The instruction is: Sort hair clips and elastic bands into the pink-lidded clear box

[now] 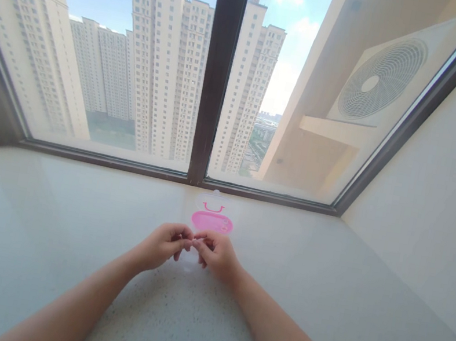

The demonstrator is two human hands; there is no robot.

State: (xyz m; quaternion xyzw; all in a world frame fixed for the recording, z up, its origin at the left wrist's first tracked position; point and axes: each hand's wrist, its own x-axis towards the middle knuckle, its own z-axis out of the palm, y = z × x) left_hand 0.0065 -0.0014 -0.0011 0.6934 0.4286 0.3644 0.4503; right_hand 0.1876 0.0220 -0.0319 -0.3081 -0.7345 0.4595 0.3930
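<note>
My left hand (167,245) and my right hand (215,253) meet above the pale speckled sill, thumbs and forefingers pinched together. Something tiny and whitish seems to sit between the fingertips, too small to name. Just beyond the hands lies a pink oval box (206,221), its lid opened back toward the window. The clear lid (215,199) carries a pink curved handle (213,208). A few small bits rest at the right end of the box; what they are I cannot make out. Under the hands, a faint translucent patch on the sill is partly hidden.
The sill (40,255) spreads to both sides of my arms. A brown window frame (210,102) rises behind the box, and a white wall (436,189) bounds the right. Outside the glass stand tall buildings and an air-conditioner unit (380,80).
</note>
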